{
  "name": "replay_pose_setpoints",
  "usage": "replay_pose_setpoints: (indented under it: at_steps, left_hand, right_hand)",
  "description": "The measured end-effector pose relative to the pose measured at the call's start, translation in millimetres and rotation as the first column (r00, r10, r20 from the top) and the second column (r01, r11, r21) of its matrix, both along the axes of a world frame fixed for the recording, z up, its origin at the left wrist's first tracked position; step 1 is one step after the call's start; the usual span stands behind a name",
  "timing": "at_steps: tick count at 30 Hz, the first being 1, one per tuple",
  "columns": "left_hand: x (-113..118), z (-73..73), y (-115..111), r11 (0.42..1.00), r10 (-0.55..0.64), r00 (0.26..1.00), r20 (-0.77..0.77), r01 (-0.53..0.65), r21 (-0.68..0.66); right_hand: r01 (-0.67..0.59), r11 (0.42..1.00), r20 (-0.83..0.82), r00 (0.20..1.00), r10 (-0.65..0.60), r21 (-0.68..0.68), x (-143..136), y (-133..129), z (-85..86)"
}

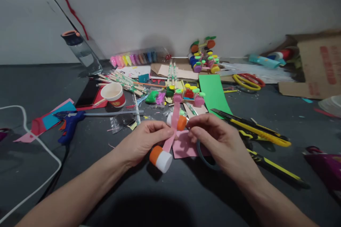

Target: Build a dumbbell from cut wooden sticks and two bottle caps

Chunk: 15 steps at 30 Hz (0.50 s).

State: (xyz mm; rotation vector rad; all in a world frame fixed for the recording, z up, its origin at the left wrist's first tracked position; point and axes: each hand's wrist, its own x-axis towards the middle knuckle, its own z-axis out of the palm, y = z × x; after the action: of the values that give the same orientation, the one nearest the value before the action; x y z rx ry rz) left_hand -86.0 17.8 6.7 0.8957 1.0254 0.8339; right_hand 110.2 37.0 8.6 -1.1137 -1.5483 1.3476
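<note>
My left hand pinches a strip of pink paper or foam between thumb and fingers. One end of the strip runs up past an orange-and-white cylinder, and its lower end meets a second orange-and-white cylinder. My right hand is closed around scissors, whose dark loop handle hangs below the fingers; the blades are mostly hidden, close to the upper cylinder. Under the hands lies a pink sheet.
Left of my hands are a blue glue gun and a paper cup. Yellow-black cutters lie right, near a green sheet. Small colourful wheeled models, sticks and a water bottle stand or lie behind.
</note>
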Motion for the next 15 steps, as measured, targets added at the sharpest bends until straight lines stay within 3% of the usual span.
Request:
replay_pose_setpoints:
  at_steps: [3, 5, 9, 15]
  left_hand:
    - [2.7, -4.8, -4.2, 0.993, 0.090, 0.996, -0.022, -0.088, 0.075]
    - [2.2, -5.9, -8.0, 0.984, 0.109, 0.986, -0.123, -0.089, 0.155]
    - [-1.1, -7.2, -12.5, 0.951, 0.162, 0.932, -0.323, -0.061, 0.302]
    - [-2.4, -13.5, -11.9, 0.925, 0.179, 0.930, -0.321, -0.048, 0.377]
  right_hand:
    - [-0.157, 0.974, 0.005, 0.987, 0.160, -0.163, -10.3, -6.1, 0.5]
    - [-0.210, 0.955, 0.017, 0.976, 0.218, -0.210, -17.5, -9.2, -1.0]
    - [-0.230, 0.941, 0.042, 0.968, 0.248, -0.249, -27.1, -11.7, -8.1]
    - [-0.236, 0.926, 0.015, 0.968, 0.251, -0.295, -27.6, -12.9, -13.2]
